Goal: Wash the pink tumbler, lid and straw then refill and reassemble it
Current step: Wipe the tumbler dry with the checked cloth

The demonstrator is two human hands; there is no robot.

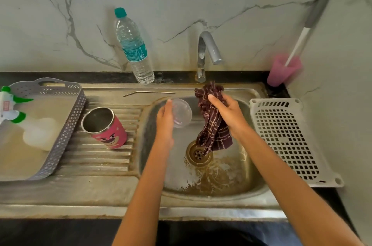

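Note:
Over the sink basin point(251, 177) my left hand point(165, 123) holds the clear round lid point(182, 113) by its edge. My right hand point(227, 113) grips a dark maroon patterned cloth point(211, 125), which hangs down toward the drain point(198, 153). The pink tumbler point(105, 127) with a bear face stands open and lidless on the ribbed drainboard to the left. The metal straw point(149, 92) lies on the sink ledge behind it. A water bottle point(133, 48) with a teal cap leans against the wall.
The tap point(207, 52) stands behind the basin with no water running. A grey perforated tray point(60, 125) at left holds a spray bottle point(12, 104). A white slotted rack point(287, 141) lies at right. A pink cup point(281, 70) with a brush stands in the far right corner.

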